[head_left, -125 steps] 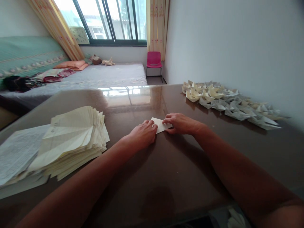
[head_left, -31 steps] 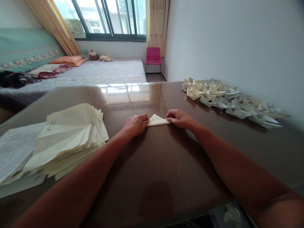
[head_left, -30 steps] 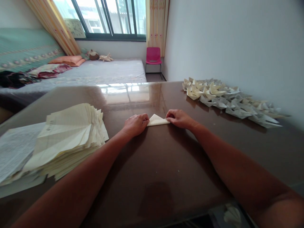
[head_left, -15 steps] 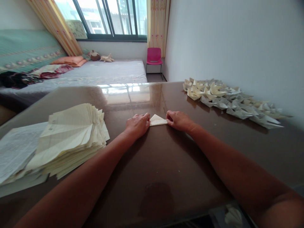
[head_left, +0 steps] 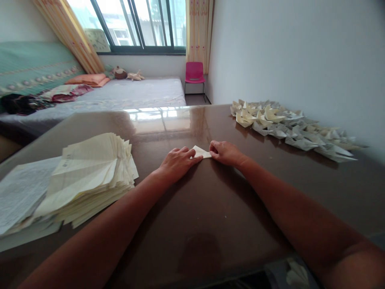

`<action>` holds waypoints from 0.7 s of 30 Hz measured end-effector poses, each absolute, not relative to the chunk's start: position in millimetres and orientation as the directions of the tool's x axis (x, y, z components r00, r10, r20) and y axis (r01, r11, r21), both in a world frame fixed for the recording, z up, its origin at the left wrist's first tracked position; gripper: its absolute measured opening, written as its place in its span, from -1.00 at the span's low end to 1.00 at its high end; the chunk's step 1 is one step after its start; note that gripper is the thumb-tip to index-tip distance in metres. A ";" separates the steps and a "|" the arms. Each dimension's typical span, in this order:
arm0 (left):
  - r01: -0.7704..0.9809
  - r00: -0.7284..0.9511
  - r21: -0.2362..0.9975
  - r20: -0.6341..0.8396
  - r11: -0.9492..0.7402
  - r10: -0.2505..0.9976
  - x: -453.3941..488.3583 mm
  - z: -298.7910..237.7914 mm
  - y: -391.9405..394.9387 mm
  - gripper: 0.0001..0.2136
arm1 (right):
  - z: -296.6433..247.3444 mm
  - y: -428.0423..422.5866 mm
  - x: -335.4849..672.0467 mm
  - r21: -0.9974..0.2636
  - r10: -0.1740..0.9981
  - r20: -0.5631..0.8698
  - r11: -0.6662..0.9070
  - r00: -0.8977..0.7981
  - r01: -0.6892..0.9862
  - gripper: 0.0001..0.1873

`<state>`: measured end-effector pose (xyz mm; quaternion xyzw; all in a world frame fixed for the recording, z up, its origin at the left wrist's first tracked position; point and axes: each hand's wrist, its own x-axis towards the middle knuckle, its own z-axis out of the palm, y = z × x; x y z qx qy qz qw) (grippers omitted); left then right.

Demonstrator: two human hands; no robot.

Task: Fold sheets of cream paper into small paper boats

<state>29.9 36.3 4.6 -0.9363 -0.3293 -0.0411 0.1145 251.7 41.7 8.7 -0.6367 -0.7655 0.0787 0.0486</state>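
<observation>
A small folded piece of cream paper [head_left: 202, 151], with a pointed top and a straight lower edge, lies on the brown table between my hands. My left hand [head_left: 179, 160] has its thumb along the paper's lower edge and its fingers at the left side, gripping that end. At the right corner, my right hand [head_left: 225, 152] is closed, with the paper pinched between thumb and curled fingers. Both covered ends of the paper are hidden by my fingers.
A thick stack of cream paper sheets [head_left: 87, 172] lies at the left, beside printed sheets [head_left: 24, 192]. Several folded paper boats [head_left: 279, 124] sit along the wall at the right. Beyond the glossy table [head_left: 192, 212] are a bed [head_left: 150, 90] and a pink chair [head_left: 195, 73].
My left thumb has slid rightward along the paper's lower edge, and the left fingers have shifted slightly right over it. My right hand keeps its pinch almost in place.
</observation>
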 end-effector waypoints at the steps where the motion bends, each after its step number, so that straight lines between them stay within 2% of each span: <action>1: 0.628 0.778 -0.191 0.154 -0.755 0.609 29.8 5.0 35.7 -0.66 | 9.8 40.5 251.7 -0.186 0.981 -0.009 0.187 -0.192 0.965 -0.86; 3: 0.627 0.779 -0.195 0.155 -0.755 0.607 29.9 5.0 35.6 -0.67 | 13.0 37.3 251.4 -0.179 0.967 0.092 0.252 -0.239 0.951 -0.84; 6: 0.624 0.782 -0.196 0.155 -0.757 0.604 30.5 3.2 37.0 -0.67 | 16.5 33.2 249.3 -0.178 0.887 0.253 0.434 -0.385 0.883 -0.84; 10: 0.627 0.779 -0.188 0.142 -0.756 0.611 31.0 3.0 37.7 -0.67 | 11.3 35.1 247.1 -0.271 0.817 0.204 0.577 -0.540 0.771 -0.83; 16: 0.591 0.806 -0.105 0.101 -0.800 0.583 16.4 15.9 40.5 -0.65 | 3.6 45.0 253.6 -0.470 0.872 0.095 0.465 -0.480 0.750 -0.88; 18: 0.602 0.797 -0.031 0.098 -0.798 0.596 9.3 17.4 44.6 -0.69 | 4.0 46.0 255.0 -0.502 0.885 0.085 0.434 -0.457 0.748 -0.88; 21: 0.666 0.721 0.140 0.129 -0.732 0.681 3.1 12.6 53.5 -0.69 | 4.0 46.1 255.0 -0.520 0.895 0.078 0.413 -0.440 0.747 -0.88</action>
